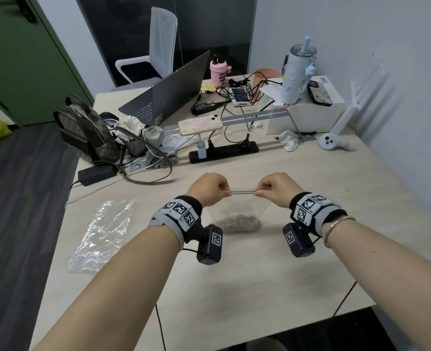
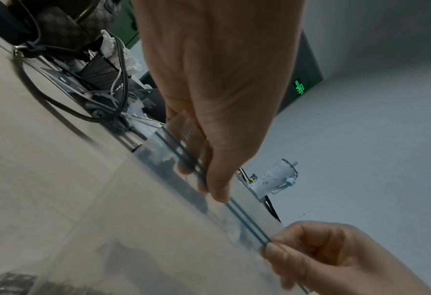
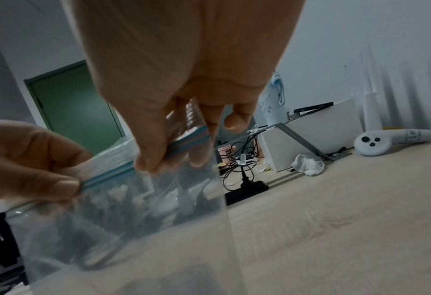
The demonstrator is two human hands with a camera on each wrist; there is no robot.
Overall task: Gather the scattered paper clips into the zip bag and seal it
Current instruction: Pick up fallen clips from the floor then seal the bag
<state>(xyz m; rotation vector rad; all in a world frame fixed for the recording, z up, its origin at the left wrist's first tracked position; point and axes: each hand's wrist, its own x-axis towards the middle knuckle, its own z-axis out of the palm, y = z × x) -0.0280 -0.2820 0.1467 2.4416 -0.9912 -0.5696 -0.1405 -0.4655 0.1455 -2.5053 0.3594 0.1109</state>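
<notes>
A clear zip bag [image 1: 237,209] hangs upright over the beige table [image 1: 234,269], its bottom resting on it. A heap of paper clips [image 1: 238,222] lies inside at the bottom. My left hand [image 1: 213,187] pinches the left end of the blue-green zip strip [image 1: 242,192]. At the strip's other end my right hand [image 1: 272,188] pinches it. In the left wrist view the thumb and fingers of the left hand [image 2: 214,185] clamp the strip [image 2: 244,219]. Seen from the right wrist, the right hand [image 3: 156,159] squeezes the strip [image 3: 113,173] between thumb and fingers.
A crumpled clear plastic sheet [image 1: 100,234] lies left of the bag. Behind the hands are a black power strip [image 1: 224,152] with cables, a phone [image 1: 200,125], a brown backpack [image 1: 85,127], a laptop [image 1: 168,92], a white box [image 1: 308,110] and a white controller [image 1: 335,143].
</notes>
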